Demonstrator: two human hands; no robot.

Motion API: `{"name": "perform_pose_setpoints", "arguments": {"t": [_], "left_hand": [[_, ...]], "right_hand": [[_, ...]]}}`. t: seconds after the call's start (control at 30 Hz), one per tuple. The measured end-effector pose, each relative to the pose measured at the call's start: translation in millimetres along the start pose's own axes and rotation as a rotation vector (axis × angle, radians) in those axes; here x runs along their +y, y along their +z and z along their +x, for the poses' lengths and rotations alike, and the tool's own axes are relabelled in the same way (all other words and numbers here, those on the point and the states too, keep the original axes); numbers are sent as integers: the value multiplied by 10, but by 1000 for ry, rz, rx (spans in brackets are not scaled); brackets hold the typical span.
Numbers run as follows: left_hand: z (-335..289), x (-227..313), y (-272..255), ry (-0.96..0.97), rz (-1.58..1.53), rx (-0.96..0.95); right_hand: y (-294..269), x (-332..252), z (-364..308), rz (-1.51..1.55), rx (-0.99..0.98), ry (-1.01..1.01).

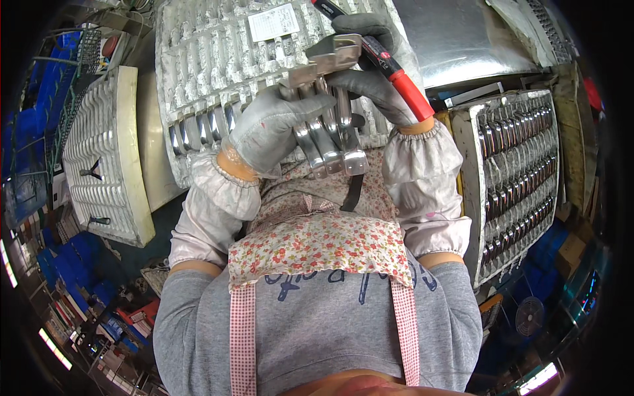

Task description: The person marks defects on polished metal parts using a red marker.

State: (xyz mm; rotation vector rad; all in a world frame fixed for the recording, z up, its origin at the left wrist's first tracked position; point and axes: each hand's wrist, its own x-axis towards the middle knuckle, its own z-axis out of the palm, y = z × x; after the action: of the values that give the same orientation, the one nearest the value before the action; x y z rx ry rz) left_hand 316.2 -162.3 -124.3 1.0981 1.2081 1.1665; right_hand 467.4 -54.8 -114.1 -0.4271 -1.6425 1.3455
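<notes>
A cluster of shiny curved metal pieces [329,138] is held up in two gray-gloved hands, between a slotted tray [191,72] and a flowered apron [317,244]. By the left hand [267,122] the pieces are gripped, its thumb laid across them. In the right hand [380,89] a red-and-black marker [389,66] is clasped slantwise, its red end toward the wrist, while the metal is also steadied from that side; how far those fingers are wrapped round it cannot be made out, as they are partly hidden. On the slotted tray, a paper label [274,23] is seen near the far edge, and more curved strips [198,129] are set in a row beside the left hand. To the right, a rack [515,175] is shown lined with rows of similar shiny pieces

For clean handling, the cluster is best gripped firmly but lightly by the left hand, so that the polished faces are not rubbed together. The marker should be angled away from the metal, lest a face be scuffed, and the flat upper ends are best kept level and evenly supported
</notes>
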Motion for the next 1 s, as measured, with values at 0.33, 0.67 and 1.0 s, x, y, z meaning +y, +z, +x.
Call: {"name": "perform_pose_setpoints", "arguments": {"t": [0.33, 0.67, 1.0], "left_hand": [[24, 132, 4, -71, 86, 140], [180, 73, -185, 138, -51, 70], [195, 33, -262, 260, -16, 90]], "right_hand": [[-221, -36, -34, 435, -94, 120], [-359, -176, -126, 105, 62, -29], [-331, -430, -582, 634, -76, 338]]}}
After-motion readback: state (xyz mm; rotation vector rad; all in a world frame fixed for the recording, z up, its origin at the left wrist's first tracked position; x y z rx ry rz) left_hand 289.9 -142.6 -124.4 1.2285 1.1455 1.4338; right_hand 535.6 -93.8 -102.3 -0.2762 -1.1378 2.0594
